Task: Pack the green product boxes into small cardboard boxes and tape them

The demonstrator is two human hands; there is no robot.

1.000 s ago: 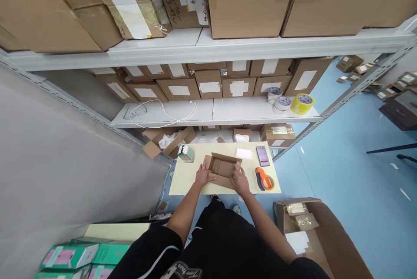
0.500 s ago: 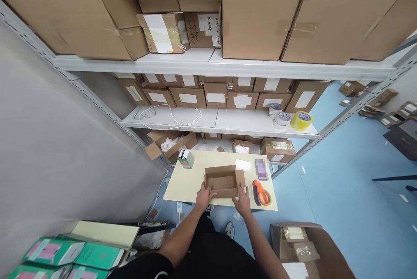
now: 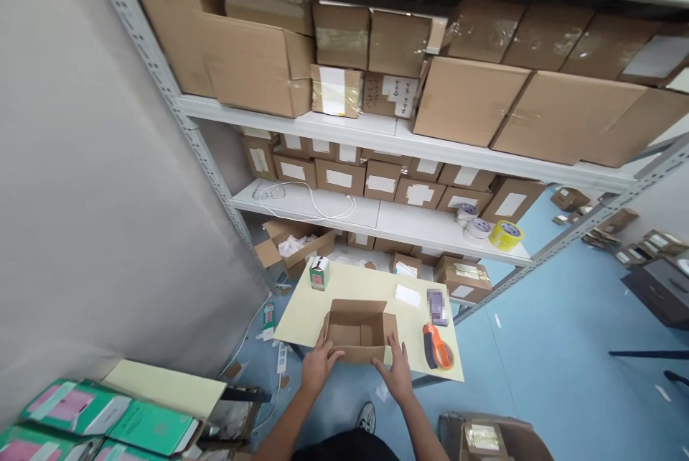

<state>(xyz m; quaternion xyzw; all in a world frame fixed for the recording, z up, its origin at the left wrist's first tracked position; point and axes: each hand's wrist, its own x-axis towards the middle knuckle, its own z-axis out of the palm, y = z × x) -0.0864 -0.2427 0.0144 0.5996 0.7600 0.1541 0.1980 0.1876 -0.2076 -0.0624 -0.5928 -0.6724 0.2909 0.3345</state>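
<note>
An open-topped brown cardboard box (image 3: pixel 355 355) is at the front edge of the pale yellow table (image 3: pixel 371 281), its inside bare and its flaps raised. Around its left front corner curls my left hand (image 3: pixel 319 369), thumb along the front wall. My right hand (image 3: pixel 397 373) grips the right front corner, thumb in front and fingers against the right side flap. Right of the box lies an orange tape dispenser (image 3: pixel 438 347), with a blurred purple item (image 3: pixel 438 306) behind it. White paper (image 3: pixel 408 295) rests behind the box, and a small green and white box (image 3: pixel 319 274) stands at the back left.
Metal shelving (image 3: pixel 377 220) full of cardboard boxes rises behind the table, with tape rolls (image 3: pixel 506 235) and a white cable (image 3: pixel 317 213) on one shelf. Green packages (image 3: pixel 153 426) are stacked at lower left. A large carton (image 3: pixel 452 439) stands on the floor at lower right.
The cardboard box has shifted toward me and slightly left, to the table's front edge, with both hands still on it. My view has tilted and shows more of the upper shelves.
</note>
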